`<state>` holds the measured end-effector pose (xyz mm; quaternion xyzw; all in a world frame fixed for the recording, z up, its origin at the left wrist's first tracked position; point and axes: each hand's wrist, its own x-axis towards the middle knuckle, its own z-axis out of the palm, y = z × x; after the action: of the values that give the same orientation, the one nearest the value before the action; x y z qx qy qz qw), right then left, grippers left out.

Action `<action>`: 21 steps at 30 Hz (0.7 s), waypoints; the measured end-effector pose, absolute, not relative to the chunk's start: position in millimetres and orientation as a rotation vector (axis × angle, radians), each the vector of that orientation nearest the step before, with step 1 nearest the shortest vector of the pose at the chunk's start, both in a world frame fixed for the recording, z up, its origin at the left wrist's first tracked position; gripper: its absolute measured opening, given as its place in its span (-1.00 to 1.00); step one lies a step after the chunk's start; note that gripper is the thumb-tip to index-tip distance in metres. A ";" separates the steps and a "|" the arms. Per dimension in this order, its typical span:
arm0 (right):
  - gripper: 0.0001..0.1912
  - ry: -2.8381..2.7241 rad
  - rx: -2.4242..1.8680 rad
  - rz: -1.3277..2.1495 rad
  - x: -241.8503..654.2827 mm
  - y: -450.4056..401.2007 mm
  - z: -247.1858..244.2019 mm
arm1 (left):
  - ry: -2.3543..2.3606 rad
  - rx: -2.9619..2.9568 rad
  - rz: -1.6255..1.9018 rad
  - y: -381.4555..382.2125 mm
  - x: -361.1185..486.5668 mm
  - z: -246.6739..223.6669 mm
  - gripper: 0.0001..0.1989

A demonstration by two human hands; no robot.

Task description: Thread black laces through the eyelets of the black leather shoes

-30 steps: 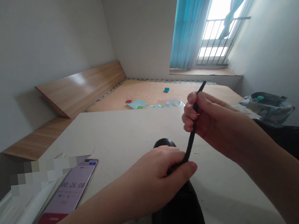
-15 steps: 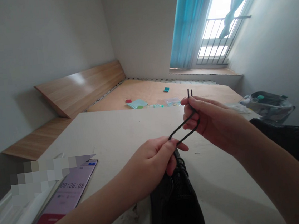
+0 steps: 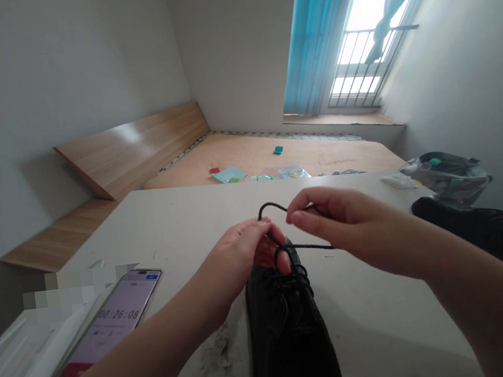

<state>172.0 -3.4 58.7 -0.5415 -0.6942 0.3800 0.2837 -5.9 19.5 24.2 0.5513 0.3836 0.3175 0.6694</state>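
Observation:
A black lace-up shoe (image 3: 291, 341) stands on the white table with its toe toward me. Above its far end, my left hand (image 3: 244, 250) pinches a black shoelace (image 3: 271, 204) between thumb and fingers. The lace arcs over from there to my right hand (image 3: 331, 215), whose thumb and fingers close on it. Another stretch of lace runs sideways from the shoe to beneath my right hand. Small loops of lace hang around my left fingertips. The lace ends are hidden by my right hand.
On the left of the white table (image 3: 182, 220) lies a phone (image 3: 116, 319) showing a timer, beside clear plastic wrapping (image 3: 44, 357). A second black shoe (image 3: 479, 235) is at the right, near a plastic bag (image 3: 454, 177). Beyond is a bed (image 3: 246, 143) with small packets.
My right hand has lowered and turned palm down, and the lace ends no longer stick up from it. My left hand has shifted slightly left and up. The lace now curves between them.

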 end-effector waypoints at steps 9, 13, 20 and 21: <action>-0.60 -2.239 -1.577 0.933 185.5 -9.9 71.0 | 0.776 1.163 0.695 20.8 -9.5 20.3 -0.71; -0.75 -2.281 -1.443 1.155 184.0 -9.7 73.8 | 0.752 1.160 0.681 18.3 -9.8 22.2 -0.71; -0.73 -2.130 -1.428 1.458 173.3 -1.6 49.2 | 0.710 1.543 0.662 16.5 -14.8 33.3 -0.64; -0.73 -2.114 -1.446 1.427 172.2 -0.6 46.4 | 0.719 1.620 0.658 15.2 -16.1 35.3 -0.64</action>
<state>172.2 -0.6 46.4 -0.4904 -0.7170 0.4841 0.1047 -16.1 15.2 35.3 0.6947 0.3082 0.2820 0.5855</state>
